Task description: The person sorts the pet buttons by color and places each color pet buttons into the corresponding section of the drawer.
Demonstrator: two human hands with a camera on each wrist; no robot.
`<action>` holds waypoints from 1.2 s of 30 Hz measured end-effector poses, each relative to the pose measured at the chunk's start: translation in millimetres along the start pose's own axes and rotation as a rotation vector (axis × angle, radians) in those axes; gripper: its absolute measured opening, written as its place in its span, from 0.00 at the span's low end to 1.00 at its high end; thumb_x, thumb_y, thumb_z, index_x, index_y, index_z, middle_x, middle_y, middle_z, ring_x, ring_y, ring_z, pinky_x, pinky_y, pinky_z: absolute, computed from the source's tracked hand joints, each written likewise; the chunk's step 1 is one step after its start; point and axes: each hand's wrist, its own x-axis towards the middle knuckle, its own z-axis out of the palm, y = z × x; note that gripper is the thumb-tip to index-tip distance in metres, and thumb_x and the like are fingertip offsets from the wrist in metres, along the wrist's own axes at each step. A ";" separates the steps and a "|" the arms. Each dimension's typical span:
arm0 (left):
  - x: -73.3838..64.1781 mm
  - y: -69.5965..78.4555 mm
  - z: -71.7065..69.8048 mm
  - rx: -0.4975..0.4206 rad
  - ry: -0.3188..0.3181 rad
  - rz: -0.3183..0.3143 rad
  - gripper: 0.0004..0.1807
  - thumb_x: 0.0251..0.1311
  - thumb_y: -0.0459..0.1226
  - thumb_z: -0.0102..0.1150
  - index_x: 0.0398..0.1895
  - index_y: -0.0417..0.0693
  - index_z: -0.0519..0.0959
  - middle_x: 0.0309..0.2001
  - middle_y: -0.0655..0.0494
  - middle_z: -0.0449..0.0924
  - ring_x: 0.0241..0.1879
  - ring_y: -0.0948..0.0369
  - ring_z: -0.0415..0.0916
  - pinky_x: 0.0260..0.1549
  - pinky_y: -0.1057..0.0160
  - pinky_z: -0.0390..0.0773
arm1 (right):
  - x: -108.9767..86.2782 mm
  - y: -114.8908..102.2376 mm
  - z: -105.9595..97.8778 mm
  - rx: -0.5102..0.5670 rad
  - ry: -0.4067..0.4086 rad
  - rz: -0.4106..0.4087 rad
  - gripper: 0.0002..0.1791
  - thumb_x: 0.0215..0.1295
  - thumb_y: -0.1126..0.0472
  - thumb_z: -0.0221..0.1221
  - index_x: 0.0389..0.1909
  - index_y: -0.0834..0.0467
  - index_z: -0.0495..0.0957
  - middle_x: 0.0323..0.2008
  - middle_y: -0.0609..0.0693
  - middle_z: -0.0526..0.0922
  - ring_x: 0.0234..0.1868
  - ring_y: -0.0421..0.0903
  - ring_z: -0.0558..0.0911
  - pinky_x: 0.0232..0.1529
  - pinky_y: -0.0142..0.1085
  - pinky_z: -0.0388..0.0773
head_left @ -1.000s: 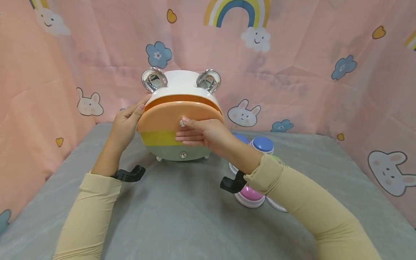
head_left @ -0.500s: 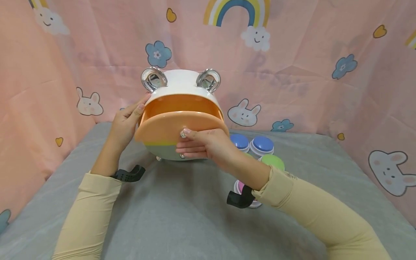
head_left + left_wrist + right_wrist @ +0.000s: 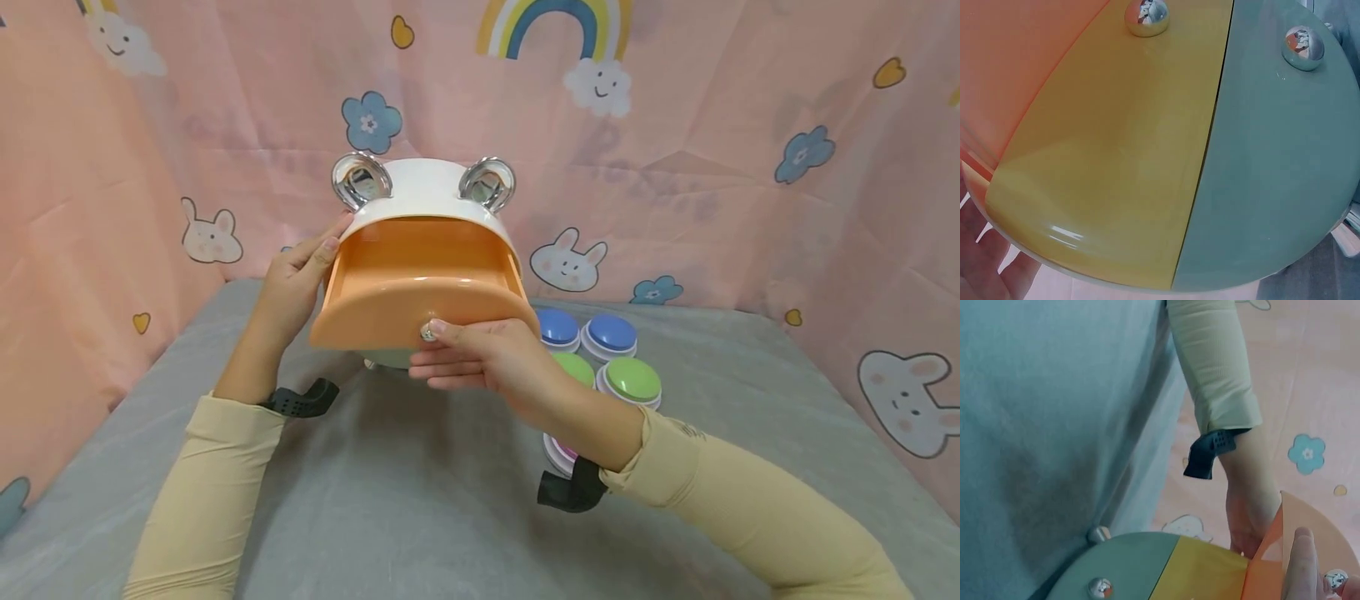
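Note:
A toy drawer cabinet (image 3: 425,183) with a rounded white shell and two silver ear-like rings stands on the grey cloth. Its orange top drawer (image 3: 375,312) is pulled out, and the bare inside shows. With thumb and finger, my right hand (image 3: 495,354) pinches the drawer's silver knob (image 3: 428,332); the other fingers stretch out below. Against the cabinet's left side rests my left hand (image 3: 292,279), fingers extended along the shell and thumb near the front edge. The yellow drawer (image 3: 1116,137) and the green drawer (image 3: 1266,150) are closed in the left wrist view.
To the cabinet's right stand several round push buttons: two blue, with one blue button (image 3: 612,332) farther right, a green button (image 3: 633,379) beside another green one, and a pink one partly behind the right wrist. A pink printed curtain (image 3: 675,208) hangs behind the grey cloth (image 3: 375,517).
The orange drawer has slid out from a narrow gap to widely open, my right hand moving toward me and down with the knob. The left hand has kept its place on the cabinet.

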 end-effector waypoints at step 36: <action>0.3 -0.9 -0.7 0.029 0.005 -0.004 0.23 0.76 0.51 0.42 0.71 0.65 0.69 0.74 0.60 0.64 0.75 0.58 0.60 0.74 0.49 0.62 | -19.1 18.9 6.7 0.014 -0.006 -0.028 0.19 0.72 0.58 0.57 0.54 0.70 0.80 0.46 0.64 0.87 0.46 0.50 0.89 0.52 0.45 0.85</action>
